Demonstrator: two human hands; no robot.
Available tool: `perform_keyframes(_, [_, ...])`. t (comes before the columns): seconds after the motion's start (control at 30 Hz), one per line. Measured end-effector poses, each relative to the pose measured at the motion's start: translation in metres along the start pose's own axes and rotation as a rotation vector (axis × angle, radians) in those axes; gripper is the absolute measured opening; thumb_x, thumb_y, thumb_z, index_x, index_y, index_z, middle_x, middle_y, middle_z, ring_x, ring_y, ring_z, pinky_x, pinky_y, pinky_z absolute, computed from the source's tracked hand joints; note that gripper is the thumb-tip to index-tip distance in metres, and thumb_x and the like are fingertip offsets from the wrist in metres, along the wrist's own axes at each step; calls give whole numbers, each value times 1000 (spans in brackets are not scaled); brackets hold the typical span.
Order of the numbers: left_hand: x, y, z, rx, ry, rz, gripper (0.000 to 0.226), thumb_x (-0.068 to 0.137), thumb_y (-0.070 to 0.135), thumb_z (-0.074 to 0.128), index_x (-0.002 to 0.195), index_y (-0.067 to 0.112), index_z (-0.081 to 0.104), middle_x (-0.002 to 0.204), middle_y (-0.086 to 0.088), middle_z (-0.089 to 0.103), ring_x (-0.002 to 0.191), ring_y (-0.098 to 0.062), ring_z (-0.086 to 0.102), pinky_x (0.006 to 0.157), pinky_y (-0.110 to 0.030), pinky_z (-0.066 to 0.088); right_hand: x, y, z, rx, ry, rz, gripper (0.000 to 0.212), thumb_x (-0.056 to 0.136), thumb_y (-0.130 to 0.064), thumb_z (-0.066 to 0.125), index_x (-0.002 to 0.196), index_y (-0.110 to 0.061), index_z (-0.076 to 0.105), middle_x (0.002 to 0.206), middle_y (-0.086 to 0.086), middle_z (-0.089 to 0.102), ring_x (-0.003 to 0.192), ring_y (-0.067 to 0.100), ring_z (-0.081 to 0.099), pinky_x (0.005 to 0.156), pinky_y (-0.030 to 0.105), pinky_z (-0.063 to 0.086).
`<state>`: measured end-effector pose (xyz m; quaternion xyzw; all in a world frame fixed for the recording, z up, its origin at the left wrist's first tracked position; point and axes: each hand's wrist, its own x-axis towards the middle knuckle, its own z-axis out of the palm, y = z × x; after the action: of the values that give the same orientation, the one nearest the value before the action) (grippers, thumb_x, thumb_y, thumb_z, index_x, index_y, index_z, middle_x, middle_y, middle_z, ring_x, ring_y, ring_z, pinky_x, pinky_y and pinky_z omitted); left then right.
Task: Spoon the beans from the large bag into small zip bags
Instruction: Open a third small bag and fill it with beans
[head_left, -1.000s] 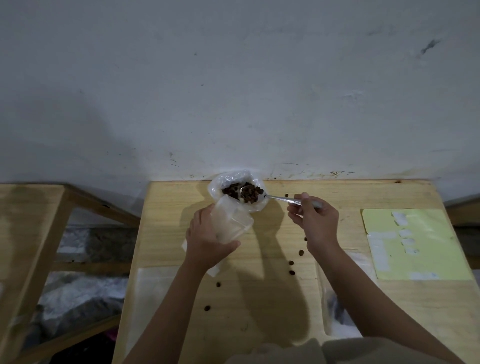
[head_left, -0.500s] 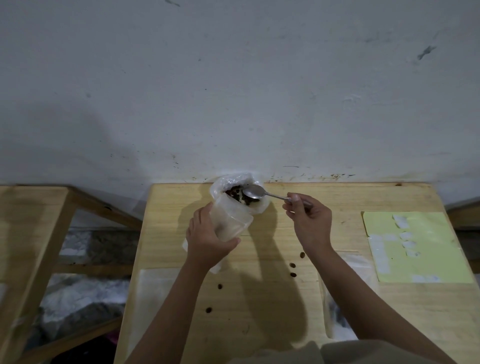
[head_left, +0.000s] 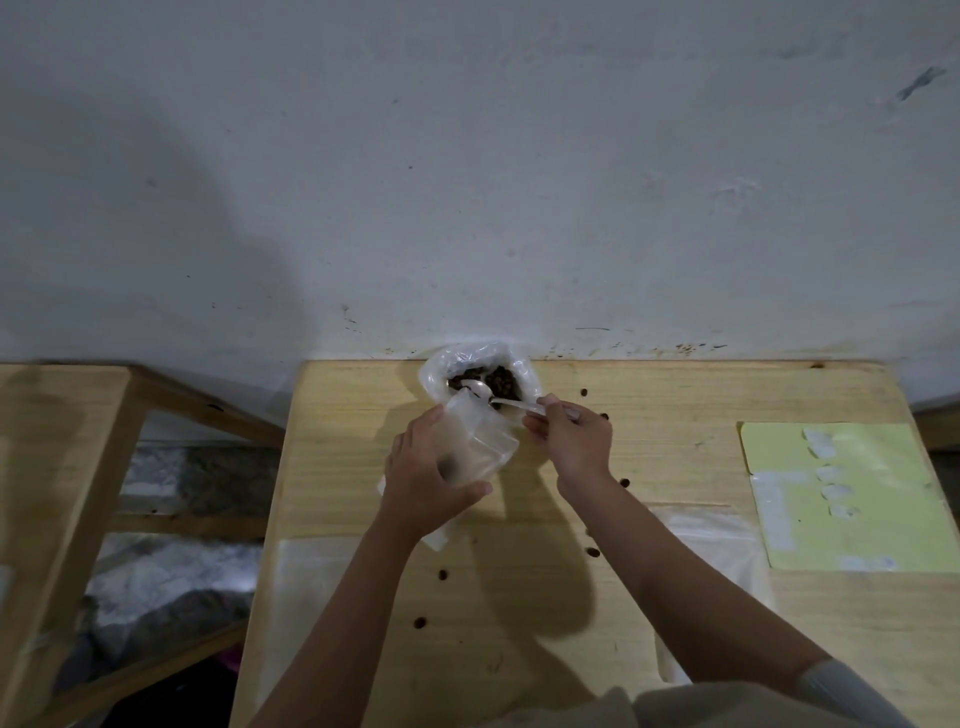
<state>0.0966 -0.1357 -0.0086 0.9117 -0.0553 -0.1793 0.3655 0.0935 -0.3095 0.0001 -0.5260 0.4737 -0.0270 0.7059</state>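
Observation:
The large clear bag (head_left: 435, 370) of dark beans (head_left: 503, 383) stands open at the table's far edge against the wall. My left hand (head_left: 426, 475) grips a small clear zip bag (head_left: 480, 441), tilted with its mouth toward the large bag. My right hand (head_left: 574, 439) pinches the handle of a metal spoon (head_left: 480, 388). The spoon's bowl sits at the small bag's mouth, over the large bag, and looks empty.
Loose beans (head_left: 442, 574) lie scattered on the wooden table (head_left: 675, 410). Flat clear bags lie at the near left (head_left: 306, 597) and near right (head_left: 711, 545). A yellow sheet (head_left: 872, 499) with white labels lies at the right. A wooden frame (head_left: 62, 467) stands left of the table.
The spoon was full of beans over the large bag a second ago; now its bowl is empty at the small bag's mouth. My right hand moved slightly left and nearer.

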Motion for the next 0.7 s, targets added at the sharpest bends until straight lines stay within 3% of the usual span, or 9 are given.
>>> perform_keyframes(0.1, [0, 0, 0, 0, 5, 1, 113, 45, 64, 64, 143, 20, 30, 138, 5, 39, 123, -19, 36, 103, -47, 35, -1, -4, -2, 89, 6, 93, 16, 93, -12, 58, 86, -3, 68, 74, 11, 69, 62, 15, 68, 54, 21, 54])
perform_keyframes(0.27, [-4, -3, -1, 1, 16, 0, 112, 46, 60, 69, 143, 21, 30, 137, 6, 39, 122, -18, 35, 103, -47, 36, -3, -8, -12, 107, 42, 74, 15, 92, -14, 59, 79, -10, 66, 81, 12, 69, 66, 17, 67, 58, 23, 56])
perform_keyframes(0.5, [-11, -5, -4, 44, 92, -10, 112, 43, 64, 61, 141, 21, 31, 137, 6, 40, 122, -19, 36, 104, -42, 33, -16, -24, -38, 122, 41, -10, 17, 93, -15, 59, 80, -7, 67, 75, 9, 67, 66, 15, 67, 60, 24, 58])
perform_keyframes(0.7, [-14, -3, -4, 100, 134, -45, 108, 51, 52, 72, 143, 19, 27, 140, 3, 37, 127, -23, 34, 105, -47, 30, -40, -32, -57, 61, -60, -157, 17, 93, -13, 57, 85, -4, 69, 72, 9, 68, 64, 12, 69, 61, 23, 57])
